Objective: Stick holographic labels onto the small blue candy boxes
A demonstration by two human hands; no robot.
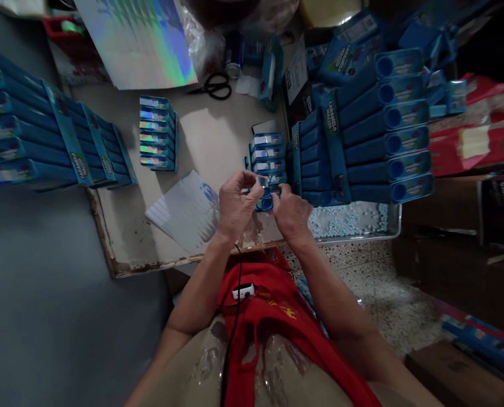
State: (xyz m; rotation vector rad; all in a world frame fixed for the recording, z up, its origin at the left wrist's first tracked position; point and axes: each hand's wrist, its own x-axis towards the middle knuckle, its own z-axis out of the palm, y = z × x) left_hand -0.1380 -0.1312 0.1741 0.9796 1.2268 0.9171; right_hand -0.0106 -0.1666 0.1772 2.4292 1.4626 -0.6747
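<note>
The left hand [236, 206] pinches a small shiny piece [262, 181] between thumb and forefinger, above the near end of a row of blue boxes [268, 165], right of the table's middle. The right hand [293, 212] curls at their right side; whether it grips, I can't tell.

A small shiny piece [261, 181] is pinched in the left hand's [237, 206] fingertips. Below and beyond that grip, blue boxes [269, 153] line up, farther ones silvery-labelled, nearest showing round openings.
</note>
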